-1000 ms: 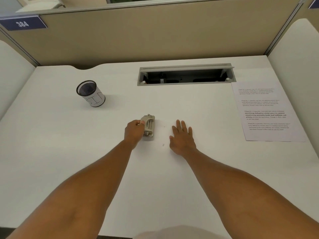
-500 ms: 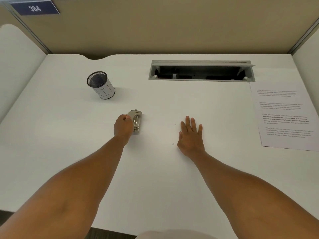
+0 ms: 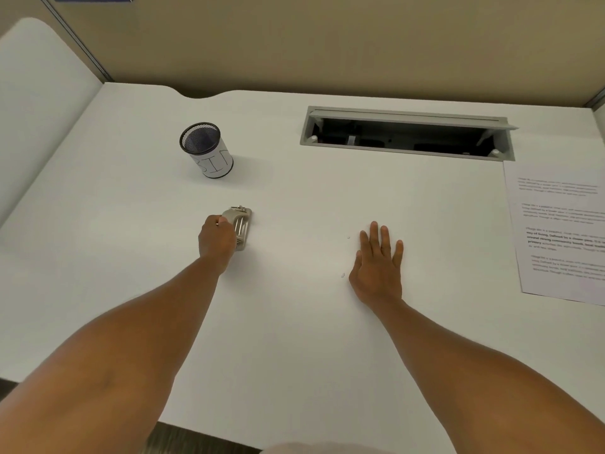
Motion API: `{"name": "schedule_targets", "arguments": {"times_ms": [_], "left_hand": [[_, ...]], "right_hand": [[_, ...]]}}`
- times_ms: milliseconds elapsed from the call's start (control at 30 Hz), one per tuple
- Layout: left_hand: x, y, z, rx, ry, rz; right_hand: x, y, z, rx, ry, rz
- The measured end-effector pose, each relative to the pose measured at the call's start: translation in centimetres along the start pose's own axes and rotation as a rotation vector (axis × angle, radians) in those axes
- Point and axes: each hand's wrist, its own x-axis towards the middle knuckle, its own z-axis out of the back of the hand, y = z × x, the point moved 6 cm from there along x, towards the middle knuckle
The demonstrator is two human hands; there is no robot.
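Handwork on white desk [image 3: 294, 339]: gripping beige hole punch [image 3: 243, 228] in curled left hand [image 3: 216, 239], just in front of mesh cup [image 3: 207, 152]; resting right hand [image 3: 378, 263] flat, fingers straight, well right of cup.

Plain white on the table [image 3: 294, 322], with tiny white paper dots [image 3: 343, 275] near its middle. Pale beige on the hole punch [image 3: 241, 224] with bright silver rods; black mesh on the pen cup [image 3: 206, 150] toward the far left corner, wrapped in a white band with black hand-drawn letters. White with lines of black print, some bold, on the sheet [image 3: 563, 237] at the right edge, grey round the dark cable slot [image 3: 406, 134]
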Motion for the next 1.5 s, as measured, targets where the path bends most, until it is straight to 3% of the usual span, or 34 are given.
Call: {"name": "schedule_targets", "arguments": {"times_ms": [367, 533, 767, 1033, 1267, 1500], "left_hand": [[-0.3, -0.1, 0.3, 0.002, -0.025, -0.005], [-1.1, -1.2, 1.4, 0.081, -0.182, -0.045], [-3.9, -3.9, 0.0, 0.227, -0.263, -0.391], [-7.4, -6.1, -4.3, 0.297, -0.088, -0.734], [-9.2, -5.6, -7.7, 0.290, 0.103, -0.783], [-9.8, -4.3, -9.5, 0.362, 0.146, -0.782]], "right_hand": [[-0.1, 0.0, 0.1, 0.002, -0.033, 0.004], [0.0, 0.0, 0.3, 0.037, -0.047, 0.009], [0.5, -0.2, 0.3, 0.082, -0.059, 0.026], [1.1, -0.4, 0.9, 0.198, -0.064, 0.090], [1.6, -0.5, 1.4, 0.290, -0.061, 0.181], [1.6, -0.6, 1.7, 0.361, -0.032, 0.256]]}}
